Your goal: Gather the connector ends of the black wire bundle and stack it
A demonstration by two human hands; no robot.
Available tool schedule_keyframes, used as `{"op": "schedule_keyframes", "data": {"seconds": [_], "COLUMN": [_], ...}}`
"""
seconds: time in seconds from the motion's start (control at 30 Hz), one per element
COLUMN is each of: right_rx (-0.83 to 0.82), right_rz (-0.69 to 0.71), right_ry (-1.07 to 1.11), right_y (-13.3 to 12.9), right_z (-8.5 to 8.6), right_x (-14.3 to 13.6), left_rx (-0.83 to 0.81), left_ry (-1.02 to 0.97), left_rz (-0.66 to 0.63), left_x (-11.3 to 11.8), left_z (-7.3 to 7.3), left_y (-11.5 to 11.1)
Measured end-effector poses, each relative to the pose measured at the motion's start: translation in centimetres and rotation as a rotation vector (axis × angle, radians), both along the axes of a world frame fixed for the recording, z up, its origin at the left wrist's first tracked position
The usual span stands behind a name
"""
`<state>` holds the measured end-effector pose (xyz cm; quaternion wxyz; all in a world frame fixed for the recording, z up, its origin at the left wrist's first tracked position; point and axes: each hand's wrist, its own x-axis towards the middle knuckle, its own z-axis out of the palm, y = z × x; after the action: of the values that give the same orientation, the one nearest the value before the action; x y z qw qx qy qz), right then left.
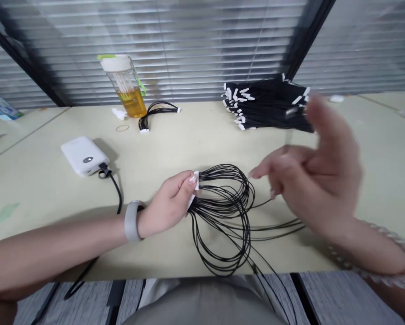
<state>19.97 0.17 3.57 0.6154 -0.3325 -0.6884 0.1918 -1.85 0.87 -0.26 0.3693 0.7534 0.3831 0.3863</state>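
Note:
My left hand (170, 201) is closed on the white connectors (196, 179) of a looped bundle of thin black wires (222, 207). The wires curve out to the right of the fingers, and several loose ends trail over the table's front edge. To the right of the loops, my right hand (310, 180) is raised above the table, slightly blurred, with its thumb and fingers spread and no object seen in it. Some wires pass behind or below this hand, and their ends there are hidden.
A large pile of black cables with white connectors (266, 104) lies at the back right. A bottle of yellow liquid (131, 97) stands at the back left beside a small cable (155, 113). A white power bank (82, 155) with a black cord lies left on the table (175, 151).

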Motion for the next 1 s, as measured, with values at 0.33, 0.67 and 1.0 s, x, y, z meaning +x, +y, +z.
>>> {"op": "schedule_keyframes", "data": {"seconds": [0.33, 0.67, 1.0], "right_rx": [-0.293, -0.412, -0.43], "right_rz": [0.132, 0.126, 0.116], "right_ry": [-0.636, -0.598, -0.603], "right_y": [-0.1, -0.3, -0.3], "right_z": [-0.1, -0.4, -0.6], "right_x": [-1.0, -1.2, -1.4], "left_rx": [0.025, 0.037, 0.037], "left_ry": [0.001, 0.02, 0.038], "left_rz": [-0.055, -0.082, -0.084], "left_x": [0.0, 0.0, 0.2], "left_z": [-0.1, -0.1, 0.0], "left_y": [-0.1, -0.4, -0.3]}}
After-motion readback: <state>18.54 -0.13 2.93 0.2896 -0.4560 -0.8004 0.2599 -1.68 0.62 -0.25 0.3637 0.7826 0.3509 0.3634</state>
